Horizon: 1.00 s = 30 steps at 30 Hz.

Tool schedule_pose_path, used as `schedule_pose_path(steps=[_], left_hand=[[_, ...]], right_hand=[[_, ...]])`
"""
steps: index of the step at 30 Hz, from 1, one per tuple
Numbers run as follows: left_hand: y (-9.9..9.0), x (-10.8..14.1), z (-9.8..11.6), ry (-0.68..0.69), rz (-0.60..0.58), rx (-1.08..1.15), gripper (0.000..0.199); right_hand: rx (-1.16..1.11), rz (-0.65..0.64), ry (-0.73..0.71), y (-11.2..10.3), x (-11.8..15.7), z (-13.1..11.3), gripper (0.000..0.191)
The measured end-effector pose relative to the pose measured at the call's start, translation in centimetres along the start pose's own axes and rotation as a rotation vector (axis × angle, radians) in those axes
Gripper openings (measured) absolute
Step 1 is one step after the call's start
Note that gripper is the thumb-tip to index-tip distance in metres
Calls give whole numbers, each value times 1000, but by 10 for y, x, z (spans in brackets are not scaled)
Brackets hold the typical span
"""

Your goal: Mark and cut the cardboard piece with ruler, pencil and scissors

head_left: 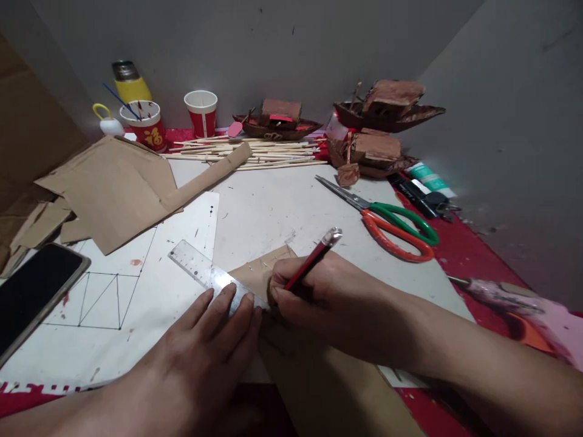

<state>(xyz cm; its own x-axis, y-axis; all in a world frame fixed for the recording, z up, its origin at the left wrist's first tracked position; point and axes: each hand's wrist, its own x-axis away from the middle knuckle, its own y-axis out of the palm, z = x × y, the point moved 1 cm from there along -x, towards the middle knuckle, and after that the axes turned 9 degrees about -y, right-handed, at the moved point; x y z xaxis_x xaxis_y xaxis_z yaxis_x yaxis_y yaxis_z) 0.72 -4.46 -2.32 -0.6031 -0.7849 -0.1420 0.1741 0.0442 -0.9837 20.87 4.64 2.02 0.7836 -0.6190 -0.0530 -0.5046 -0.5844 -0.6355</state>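
Note:
My right hand grips a red and black pencil in a writing hold, its tip hidden behind my fingers. Under it lies a piece of brown cardboard that runs toward the front edge of the table. A clear ruler rests slantwise across the cardboard. Flat on the ruler, with fingers stretched out, my left hand presses it down. Short pencil marks show on the cardboard above my right hand.
Scissors with green and orange handles lie at right, near a pink glue gun. Cardboard sheets, a phone and a line drawing are at left. Behind are thin sticks, paper cups and several model boats.

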Motion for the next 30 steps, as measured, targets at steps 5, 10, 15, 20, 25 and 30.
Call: schedule_pose_path(steps=[5, 10, 15, 20, 25, 30], left_hand=[[3, 0, 0, 16, 31, 13, 73], [7, 4, -1, 18, 69, 23, 69], [10, 9, 0, -1, 147, 20, 54], [10, 8, 1, 1, 166, 23, 50], [12, 6, 2, 18, 186, -14, 53], [11, 4, 4, 36, 148, -68, 61]], right_hand=[[-41, -14, 55, -2, 2, 2, 19], [-250, 140, 306, -7, 4, -1, 17], [-423, 250, 372, -11, -2, 1, 17], [-549, 231, 392, -11, -7, 8, 17], [-636, 158, 376, -7, -5, 9, 14], [-594, 59, 326, -6, -4, 12, 15]])
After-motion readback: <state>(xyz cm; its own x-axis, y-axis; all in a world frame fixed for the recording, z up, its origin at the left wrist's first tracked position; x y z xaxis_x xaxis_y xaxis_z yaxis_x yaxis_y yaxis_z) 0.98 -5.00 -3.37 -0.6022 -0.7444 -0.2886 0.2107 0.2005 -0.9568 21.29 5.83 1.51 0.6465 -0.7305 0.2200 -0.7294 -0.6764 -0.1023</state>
